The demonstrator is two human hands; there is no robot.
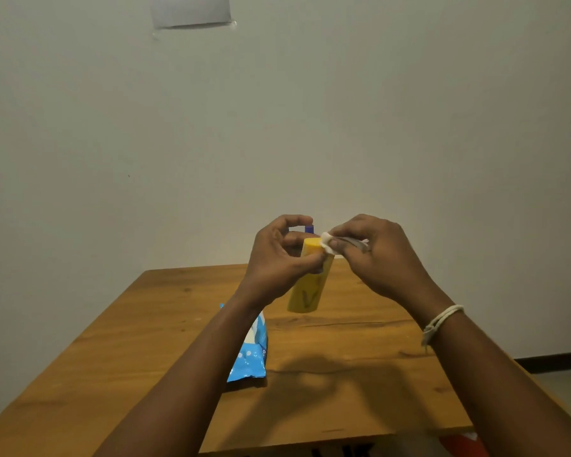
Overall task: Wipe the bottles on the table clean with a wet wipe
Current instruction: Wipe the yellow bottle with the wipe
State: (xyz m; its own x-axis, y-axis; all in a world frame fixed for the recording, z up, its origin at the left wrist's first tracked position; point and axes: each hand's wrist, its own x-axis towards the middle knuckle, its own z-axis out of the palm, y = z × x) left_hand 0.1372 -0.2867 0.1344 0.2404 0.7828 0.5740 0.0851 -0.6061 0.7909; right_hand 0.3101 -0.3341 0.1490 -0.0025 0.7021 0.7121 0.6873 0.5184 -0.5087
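Observation:
A yellow bottle (305, 286) with a blue cap (309, 229) is held up above the wooden table (343, 367), tilted a little to the right. My left hand (279, 258) grips its upper part, fingers curled around the neck. My right hand (376, 255) pinches a small white wet wipe (327, 242) against the bottle's yellow shoulder, just right of the cap. Most of the cap is hidden behind my left fingers.
A blue and white pack of wet wipes (253, 354) lies on the table under my left forearm. A red object (465, 441) shows below the table's near right edge. A pale wall stands behind the table. A string bracelet (440, 323) circles my right wrist.

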